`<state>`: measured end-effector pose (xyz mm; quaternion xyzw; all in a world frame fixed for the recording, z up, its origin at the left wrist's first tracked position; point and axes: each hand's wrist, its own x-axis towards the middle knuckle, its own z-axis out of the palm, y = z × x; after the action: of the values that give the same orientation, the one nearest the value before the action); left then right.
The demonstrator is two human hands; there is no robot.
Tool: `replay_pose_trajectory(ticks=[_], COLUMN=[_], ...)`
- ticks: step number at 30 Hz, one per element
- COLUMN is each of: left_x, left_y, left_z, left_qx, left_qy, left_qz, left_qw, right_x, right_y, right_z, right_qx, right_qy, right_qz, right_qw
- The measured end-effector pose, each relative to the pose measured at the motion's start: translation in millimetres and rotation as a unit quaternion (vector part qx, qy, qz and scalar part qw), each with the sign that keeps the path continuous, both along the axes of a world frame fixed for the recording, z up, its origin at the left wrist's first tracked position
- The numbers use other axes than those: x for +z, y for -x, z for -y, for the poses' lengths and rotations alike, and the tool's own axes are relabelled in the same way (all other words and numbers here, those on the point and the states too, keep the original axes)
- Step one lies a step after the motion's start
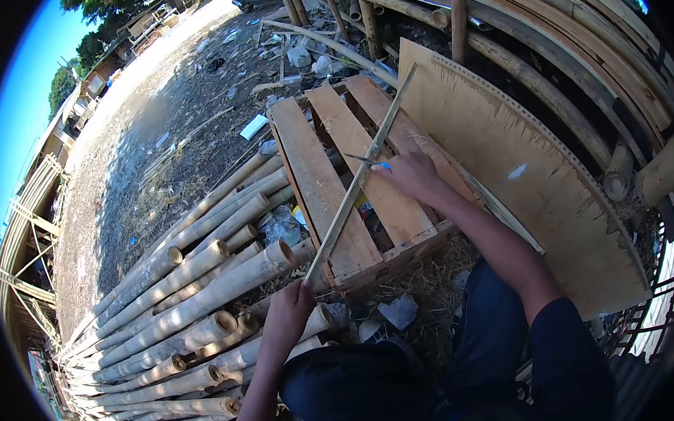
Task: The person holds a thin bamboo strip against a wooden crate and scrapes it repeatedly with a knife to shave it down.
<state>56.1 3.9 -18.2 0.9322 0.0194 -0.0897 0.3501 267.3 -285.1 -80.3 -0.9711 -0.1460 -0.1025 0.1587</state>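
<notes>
A long, thin bamboo strip point(339, 222) lies slantwise over a wooden slatted crate point(304, 163). Its near end is gripped in my left hand point(289, 310), just off the crate's front left corner. My right hand point(411, 177) is closed around the blue handle of a knife point(360, 160), above the middle slat. The dark, narrow blade crosses the strip in this view, pointing left. Most of the handle is hidden by my fingers. Small pale shavings show on the right slat.
Stacked bamboo poles point(204, 294) fan out on the left, cut ends toward the crate. A plywood sheet point(518, 170) leans at the right, in front of a bamboo pole rack point(528, 71). Scraps and a white piece of litter point(254, 127) lie on the dirt ground.
</notes>
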Motion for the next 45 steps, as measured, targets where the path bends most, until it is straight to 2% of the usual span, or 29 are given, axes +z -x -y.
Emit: replay_pose_trajectory(ticks=[2, 4, 8, 10, 11, 14, 15, 17, 21, 23, 28, 30, 31, 33, 38, 40, 42, 45], left_x=[0.5, 3.7, -3.3, -6.1, -5.7, -4.9, -4.1, -2.3, 3.9, 10.3, 22.4, 31.9, 32.4, 33.1, 21.3, 12.9, 5.6, -5.5], left_y=[1.3, 6.8, 2.1, 7.1, 9.2, 2.7, 2.3, 8.4, 6.8, 9.5, 24.7, 25.4, 23.4, 17.6, -23.2, -38.2, -47.3, -55.6], left_z=[0.5, 1.1, -3.1, -9.6, -8.7, -2.3, -6.1, -4.9, -2.0, -7.4, -19.5, -17.8, -15.9, -8.4, 23.3, 38.4, 48.5, 54.4], left_qx=[0.002, 0.022, 0.006, 0.019, 0.019, 0.017, 0.019, 0.019, 0.010, 0.006, -0.015, 0.021, 0.022, -0.037, -0.066, -0.090, -0.099, -0.099], left_qy=[0.000, 0.030, 0.021, 0.041, 0.038, 0.021, 0.026, 0.030, 0.006, -0.008, -0.056, -0.022, -0.021, -0.127, -0.167, -0.212, -0.205, -0.233], left_qz=[-0.007, -0.045, -0.021, -0.045, -0.048, -0.029, -0.040, -0.059, -0.020, -0.021, -0.007, -0.112, -0.110, -0.017, 0.026, 0.039, 0.048, 0.082], left_qw=[1.000, 0.998, 1.000, 0.998, 0.998, 0.999, 0.999, 0.998, 1.000, 1.000, 0.998, 0.993, 0.993, 0.991, 0.983, 0.972, 0.973, 0.964], right_x=[-1.1, -4.4, -14.6, -10.5, -10.3, -15.9, -12.5, -6.9, -0.9, 3.6, -2.1, -7.7, -7.3, -5.4, -0.2, -4.7, -5.1, 3.0], right_y=[-2.3, -21.5, -5.6, -11.4, -21.5, -0.3, -7.4, -20.1, -11.8, -11.7, -17.2, -18.5, -16.9, -14.1, -11.6, -10.7, -7.0, -10.2], right_z=[2.1, 15.7, -2.4, 9.0, 13.3, -10.3, -4.3, 11.3, -2.0, 5.0, 21.6, 21.0, 18.9, 15.1, 10.8, 12.1, 15.2, 18.1], right_qx=[0.029, -0.022, 0.014, -0.028, -0.019, 0.035, 0.032, -0.050, -0.057, -0.070, -0.061, -0.059, -0.062, -0.065, -0.056, -0.076, -0.031, -0.053], right_qy=[0.006, -0.006, -0.015, -0.024, 0.014, 0.003, 0.002, 0.027, 0.021, -0.060, -0.071, -0.064, -0.063, -0.059, -0.089, -0.075, -0.134, -0.063], right_qz=[-0.018, 0.036, 0.042, 0.065, 0.031, 0.027, 0.026, 0.046, 0.011, 0.022, -0.009, -0.003, -0.011, -0.017, -0.051, -0.034, 0.040, -0.004], right_qw=[0.999, 0.999, 0.999, 0.997, 0.999, 0.999, 0.999, 0.997, 0.998, 0.995, 0.996, 0.996, 0.996, 0.996, 0.993, 0.994, 0.990, 0.997])
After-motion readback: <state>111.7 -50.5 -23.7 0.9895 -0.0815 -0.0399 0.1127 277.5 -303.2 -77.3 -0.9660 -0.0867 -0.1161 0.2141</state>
